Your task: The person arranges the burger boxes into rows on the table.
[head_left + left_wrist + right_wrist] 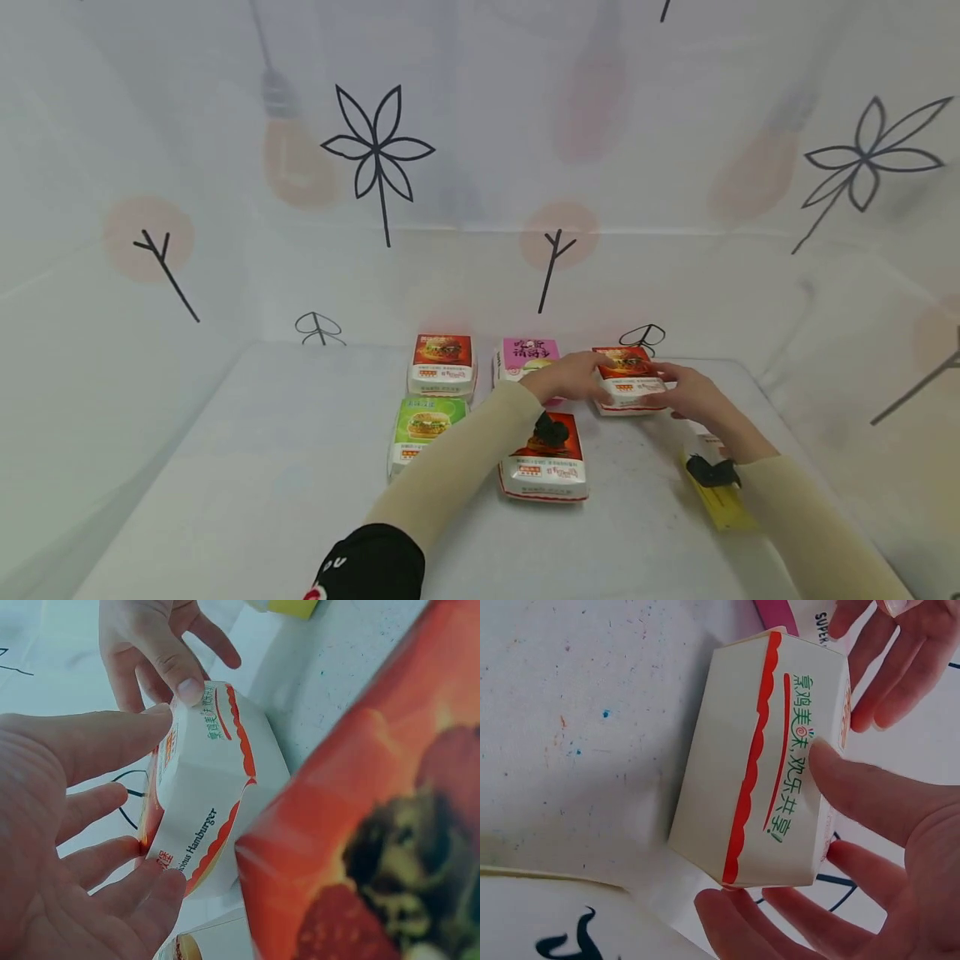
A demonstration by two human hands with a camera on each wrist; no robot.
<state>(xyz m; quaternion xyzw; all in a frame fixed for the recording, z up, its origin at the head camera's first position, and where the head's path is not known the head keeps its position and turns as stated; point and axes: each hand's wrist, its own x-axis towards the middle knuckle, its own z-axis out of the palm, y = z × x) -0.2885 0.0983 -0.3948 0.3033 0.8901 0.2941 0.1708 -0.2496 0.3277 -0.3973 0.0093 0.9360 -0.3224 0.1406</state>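
Observation:
A white hamburger box [633, 387] with a red burger picture on its lid stands at the back right of the table. My right hand [701, 400] holds its right end, thumb on the lettered front panel and fingers round the side, as the right wrist view shows. At the left end my left hand [570, 377] spans the lid's corner, its thumb at the top edge and lower fingertips on the side panel. Both thumbs come close together in the left wrist view. The box [757, 765] looks closed, with a red scalloped band along its front.
Left of the hands stand a pink-lidded box [528, 354], another red-lidded box [442, 367] and a green-lidded box [420, 421]. Nearer, below my left forearm, is a red-lidded box [543, 467]. A yellow package [723, 504] lies by my right forearm. A patterned curtain [465, 283] hangs behind.

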